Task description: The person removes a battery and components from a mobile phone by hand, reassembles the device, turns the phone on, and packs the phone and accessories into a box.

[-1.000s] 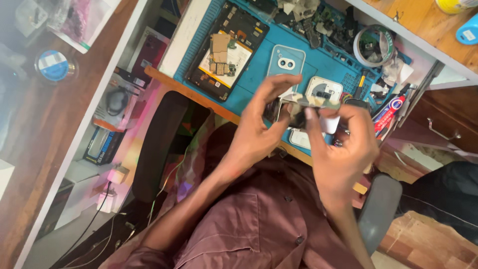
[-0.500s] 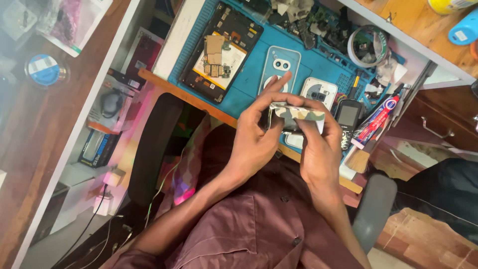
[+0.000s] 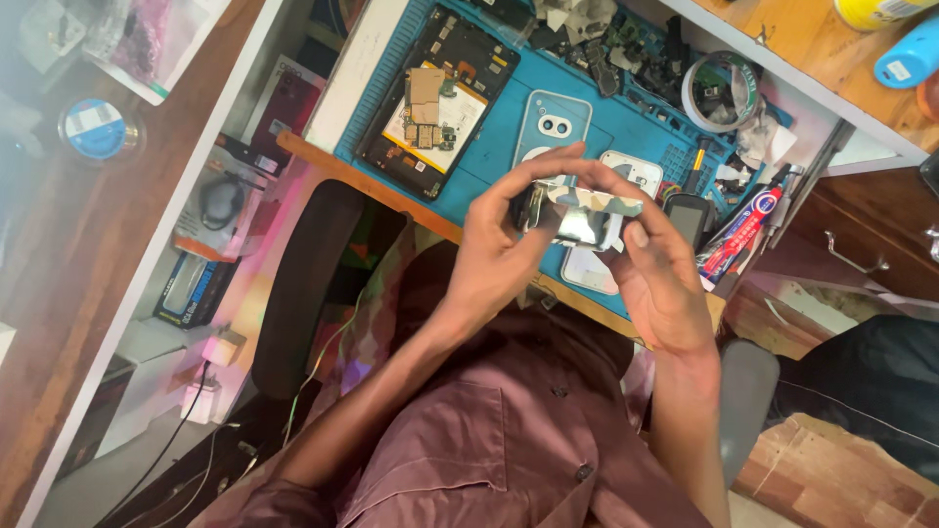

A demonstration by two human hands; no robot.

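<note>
Blue matting (image 3: 606, 132) covers the workbench and serves as the landmark for everything else. On the mat's near-left part lies an opened phone (image 3: 435, 103) with its dark frame, a pale battery and small boards exposed. Just right of it on the mat rests a light blue phone back (image 3: 551, 122) with two camera rings. At the mat's far edge sits a heap of loose parts (image 3: 626, 44), too jumbled and small to tell apart, and at its far-right corner a roll of tape (image 3: 722, 93). A red and white tube (image 3: 738, 235) lies off the mat's right edge, partly hidden behind the right hand.

Above the mat's near edge, both hands hold a small shiny piece (image 3: 579, 215), patterned in grey and green; it may be a camera module or a strip of foil, but glare and the fingers hide its outline. The left hand (image 3: 504, 254) pinches its left end between thumb and curled fingers. The right hand (image 3: 660, 284) grips its right end, index finger stretched across the top. Beneath the piece, a white part (image 3: 587, 269) on the mat is mostly covered.

Left of the mat, shelves (image 3: 205, 264) hold boxes, blurred. The lower frame cuts off the maroon shirt (image 3: 489, 450).
</note>
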